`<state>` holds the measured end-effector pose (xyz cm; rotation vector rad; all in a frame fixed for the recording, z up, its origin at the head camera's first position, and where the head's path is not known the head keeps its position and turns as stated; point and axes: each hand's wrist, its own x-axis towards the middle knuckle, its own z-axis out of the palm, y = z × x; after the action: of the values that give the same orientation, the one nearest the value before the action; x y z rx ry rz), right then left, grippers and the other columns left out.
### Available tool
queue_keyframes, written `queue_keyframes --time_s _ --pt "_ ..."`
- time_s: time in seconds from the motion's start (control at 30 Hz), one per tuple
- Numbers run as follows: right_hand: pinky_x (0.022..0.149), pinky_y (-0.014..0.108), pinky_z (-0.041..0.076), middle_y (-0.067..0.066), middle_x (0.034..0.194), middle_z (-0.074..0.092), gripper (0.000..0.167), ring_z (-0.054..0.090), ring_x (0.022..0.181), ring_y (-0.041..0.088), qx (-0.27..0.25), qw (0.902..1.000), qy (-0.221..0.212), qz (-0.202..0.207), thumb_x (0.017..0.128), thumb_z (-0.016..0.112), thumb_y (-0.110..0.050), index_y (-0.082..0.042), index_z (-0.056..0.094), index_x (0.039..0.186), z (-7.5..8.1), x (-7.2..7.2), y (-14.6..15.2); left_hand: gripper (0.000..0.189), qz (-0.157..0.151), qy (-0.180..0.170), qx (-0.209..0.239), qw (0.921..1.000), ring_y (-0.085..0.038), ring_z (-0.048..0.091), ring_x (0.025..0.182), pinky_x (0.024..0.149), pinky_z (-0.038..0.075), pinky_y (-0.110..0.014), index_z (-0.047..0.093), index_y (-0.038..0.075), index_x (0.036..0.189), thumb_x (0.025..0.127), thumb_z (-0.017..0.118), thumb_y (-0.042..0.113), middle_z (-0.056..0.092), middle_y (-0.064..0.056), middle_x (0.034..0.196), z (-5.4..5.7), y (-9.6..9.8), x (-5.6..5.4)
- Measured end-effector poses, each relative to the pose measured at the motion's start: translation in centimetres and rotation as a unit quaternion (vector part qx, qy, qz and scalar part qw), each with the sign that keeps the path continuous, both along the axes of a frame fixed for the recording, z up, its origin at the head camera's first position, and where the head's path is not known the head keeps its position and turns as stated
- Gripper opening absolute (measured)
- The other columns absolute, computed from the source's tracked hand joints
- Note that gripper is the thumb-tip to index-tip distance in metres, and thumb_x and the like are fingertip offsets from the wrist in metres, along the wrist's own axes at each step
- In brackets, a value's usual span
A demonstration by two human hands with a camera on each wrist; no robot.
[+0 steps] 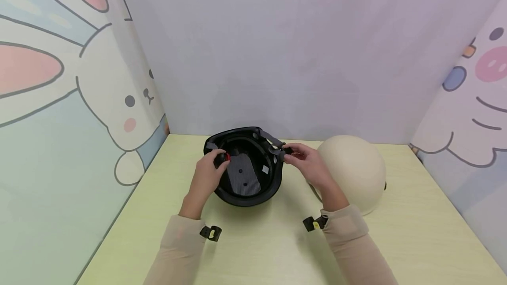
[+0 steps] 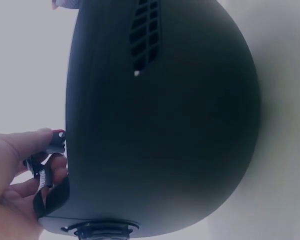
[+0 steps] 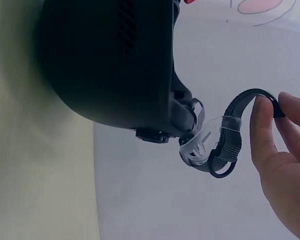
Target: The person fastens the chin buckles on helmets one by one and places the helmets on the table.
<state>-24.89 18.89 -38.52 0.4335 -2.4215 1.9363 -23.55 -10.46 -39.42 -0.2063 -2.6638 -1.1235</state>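
Note:
A black helmet lies upside down on the table, its padded inside facing up. My left hand is over its left rim and pinches a black chin-strap buckle with a red part. In the left wrist view, the thumb presses on the buckle and the strap loops below it. At the right rim, my right hand pinches the end of the other chin strap between thumb and fingers. This grey webbing curves up from the helmet's side, with a clear plastic piece around part of it.
A cream helmet sits dome up on the table, just right of my right hand and close to the forearm. A pale curtain rises behind the table. Cartoon-printed panels stand on both sides.

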Motion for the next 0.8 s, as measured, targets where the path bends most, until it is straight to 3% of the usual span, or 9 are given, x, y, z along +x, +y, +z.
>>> queue_keyframes --time_s 0.2,0.4,0.63,0.8 --pt "0.085 0.039 0.049 0.012 0.112 0.064 0.034 0.062 0.099 0.024 0.061 0.998 -0.008 0.016 0.091 0.07 -0.011 -0.001 0.064 0.124 1.1 0.4 -1.4 0.034 -0.001 0.0 0.017 0.9999 -0.033 0.057 0.111 0.084 0.048 -0.048 0.06 0.003 0.126 0.094 0.067 0.014 0.06 -0.019 0.123 -0.1 0.4 0.0" --pt "0.085 0.04 0.05 0.009 0.115 0.064 0.033 0.061 0.104 0.024 0.102 0.9943 -0.007 0.029 0.089 0.072 -0.008 -0.006 0.066 0.121 1.2 -0.1 -3.2 0.034 0.005 0.017 0.012 0.9998 -0.032 0.057 0.111 0.086 0.048 -0.047 0.062 0.006 0.125 0.094 0.068 0.019 0.061 -0.017 0.12 -0.7 0.3 -0.1" --pt "0.08 0.034 0.052 0.004 0.109 0.067 0.031 0.064 0.098 0.018 0.189 0.9805 0.046 0.026 0.087 0.074 -0.008 -0.009 0.069 0.117 1.4 -1.2 -5.8 0.035 -0.004 0.039 0.007 0.9992 -0.033 0.058 0.108 0.086 0.048 -0.048 0.062 0.006 0.126 0.094 0.067 0.021 0.062 -0.018 0.115 -0.8 0.0 0.0" --pt "0.077 0.032 0.052 0.003 0.103 0.068 0.031 0.065 0.094 0.016 0.232 0.9712 0.045 0.025 0.086 0.076 -0.01 -0.01 0.069 0.116 1.6 -1.5 -7.6 0.036 -0.009 0.042 0.008 0.999 -0.033 0.058 0.108 0.086 0.048 -0.049 0.061 0.006 0.126 0.094 0.067 0.02 0.062 -0.017 0.115 -0.8 0.2 0.0"
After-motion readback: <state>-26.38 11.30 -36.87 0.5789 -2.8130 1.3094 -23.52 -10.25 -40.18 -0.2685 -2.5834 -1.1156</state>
